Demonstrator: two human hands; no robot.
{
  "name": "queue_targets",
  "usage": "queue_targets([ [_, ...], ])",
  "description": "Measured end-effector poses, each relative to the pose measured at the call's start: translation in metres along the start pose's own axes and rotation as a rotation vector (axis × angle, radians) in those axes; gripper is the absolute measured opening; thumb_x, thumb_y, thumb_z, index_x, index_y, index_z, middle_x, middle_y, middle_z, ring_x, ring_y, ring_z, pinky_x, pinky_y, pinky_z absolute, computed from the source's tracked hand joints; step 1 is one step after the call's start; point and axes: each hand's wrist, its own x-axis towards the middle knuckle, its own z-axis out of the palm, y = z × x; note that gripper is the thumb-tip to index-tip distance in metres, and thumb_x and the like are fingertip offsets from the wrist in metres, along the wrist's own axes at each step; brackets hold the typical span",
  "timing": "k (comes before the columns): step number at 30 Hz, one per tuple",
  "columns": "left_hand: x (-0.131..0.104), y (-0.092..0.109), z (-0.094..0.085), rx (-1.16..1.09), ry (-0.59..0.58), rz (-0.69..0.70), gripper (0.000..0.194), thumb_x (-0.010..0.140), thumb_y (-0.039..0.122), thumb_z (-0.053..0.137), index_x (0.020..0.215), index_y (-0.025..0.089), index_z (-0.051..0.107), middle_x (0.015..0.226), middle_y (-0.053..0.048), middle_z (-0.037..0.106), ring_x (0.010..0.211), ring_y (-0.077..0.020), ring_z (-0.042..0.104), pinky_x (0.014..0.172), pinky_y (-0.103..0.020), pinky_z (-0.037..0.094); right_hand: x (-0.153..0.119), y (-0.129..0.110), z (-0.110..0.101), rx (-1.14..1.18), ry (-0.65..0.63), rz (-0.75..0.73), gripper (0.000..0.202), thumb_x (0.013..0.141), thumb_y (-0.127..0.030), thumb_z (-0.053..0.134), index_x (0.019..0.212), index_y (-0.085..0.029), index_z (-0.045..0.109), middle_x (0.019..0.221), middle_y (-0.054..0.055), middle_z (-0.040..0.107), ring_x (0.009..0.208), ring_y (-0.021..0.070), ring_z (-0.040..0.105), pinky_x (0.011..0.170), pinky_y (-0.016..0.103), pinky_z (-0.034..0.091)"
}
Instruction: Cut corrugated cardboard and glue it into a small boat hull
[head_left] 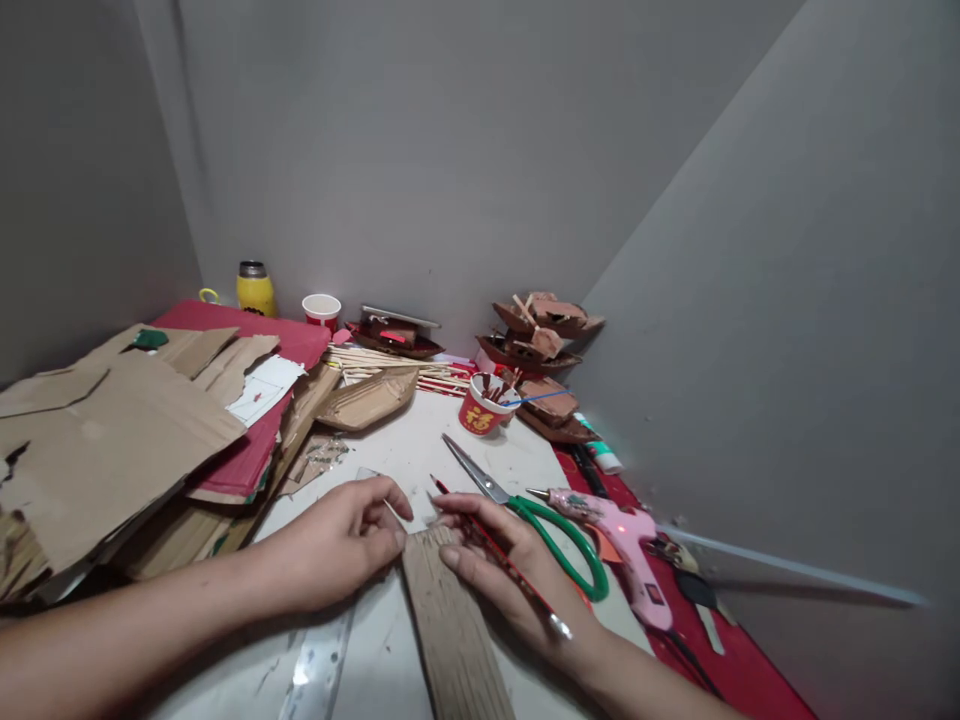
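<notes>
A long brown strip with lengthwise grain or ridges runs from the bottom edge up to my hands; wood or cardboard, I cannot tell. My left hand has its fingers curled at the strip's far left corner, the thumb against that edge. A red and black pencil lies across my right hand, held in the fingers with its point away from me, while the thumb rests on the strip. Just past the right hand lie green-handled scissors, slightly apart at the blades. A clear ruler is under my left forearm.
Cardboard sheets are piled at left. A pink glue gun and keys lie at right. Behind stand a paint-smeared paper cup, a bare boat hull, thin sticks, brown model boats and a yellow bottle.
</notes>
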Motion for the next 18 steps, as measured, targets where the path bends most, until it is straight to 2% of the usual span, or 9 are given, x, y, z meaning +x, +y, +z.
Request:
queue_targets([
  [2,0.001,-0.001,0.001,-0.255,-0.069,-0.022,0.025,0.079,0.033,0.059,0.098,0.018,0.052,0.064,0.004,0.053,0.059,-0.0131,0.049,0.058,-0.025,0.035,0.002,-0.001,-0.005,0.144,0.076,0.043,0.035,0.086,-0.034,0.062,0.117,-0.022,0.053,0.095,0.003,0.061,0.088,0.0187,0.06,0.078,0.03,0.048],
  [4,0.0,-0.004,0.006,-0.406,-0.169,-0.057,0.035,0.075,0.038,0.067,0.099,0.016,0.054,0.065,0.003,0.056,0.059,-0.0114,0.051,0.06,-0.024,0.036,0.001,-0.003,-0.006,0.249,0.178,0.052,0.035,0.084,-0.036,0.065,0.114,-0.022,0.053,0.093,0.003,0.061,0.087,0.0189,0.06,0.078,0.031,0.048],
  [7,-0.004,-0.006,0.017,-0.514,-0.278,-0.064,0.039,0.068,0.041,0.075,0.092,0.013,0.061,0.068,-0.001,0.061,0.057,-0.0091,0.052,0.06,-0.023,0.039,-0.004,-0.008,0.001,0.29,0.28,0.008,0.034,0.082,-0.036,0.068,0.11,-0.023,0.053,0.091,0.002,0.061,0.085,0.0188,0.06,0.075,0.031,0.048],
  [9,-0.008,-0.004,0.023,-0.5,-0.267,-0.058,0.039,0.068,0.045,0.074,0.087,0.012,0.066,0.07,-0.004,0.064,0.056,-0.0103,0.055,0.059,-0.024,0.044,-0.008,-0.016,0.007,0.259,0.286,-0.034,0.032,0.084,-0.036,0.066,0.11,-0.022,0.053,0.092,0.003,0.061,0.085,0.0191,0.06,0.076,0.032,0.048],
  [11,-0.012,0.004,0.022,-0.457,-0.196,-0.03,0.04,0.069,0.048,0.072,0.085,0.011,0.068,0.069,-0.006,0.065,0.053,-0.0117,0.056,0.055,-0.025,0.045,-0.01,-0.024,0.009,0.211,0.25,-0.083,0.029,0.088,-0.037,0.06,0.112,-0.022,0.052,0.097,0.005,0.062,0.088,0.0201,0.06,0.077,0.033,0.048],
  [14,-0.022,0.024,0.006,-0.417,0.04,0.07,0.034,0.073,0.044,0.068,0.087,0.013,0.068,0.068,-0.005,0.064,0.051,-0.0118,0.054,0.048,-0.023,0.043,-0.01,-0.031,0.004,0.032,0.191,-0.116,0.03,0.091,-0.035,0.052,0.117,-0.02,0.048,0.103,0.009,0.062,0.089,0.0203,0.061,0.075,0.033,0.05],
  [16,-0.032,0.039,-0.009,-0.423,0.232,0.136,0.025,0.075,0.038,0.066,0.085,0.015,0.066,0.065,-0.002,0.061,0.05,-0.0109,0.051,0.046,-0.021,0.041,-0.007,-0.03,0.0,-0.205,0.177,-0.111,0.029,0.088,-0.028,0.051,0.116,-0.019,0.05,0.101,0.009,0.064,0.089,0.0208,0.062,0.075,0.033,0.05],
  [18,-0.045,0.052,-0.021,-0.458,0.353,0.184,0.017,0.075,0.032,0.065,0.08,0.016,0.064,0.061,0.001,0.059,0.051,-0.0105,0.051,0.047,-0.02,0.039,-0.002,-0.026,0.001,-0.278,0.169,-0.112,0.031,0.081,-0.019,0.056,0.112,-0.018,0.056,0.103,0.01,0.065,0.095,0.0235,0.061,0.081,0.037,0.048],
])
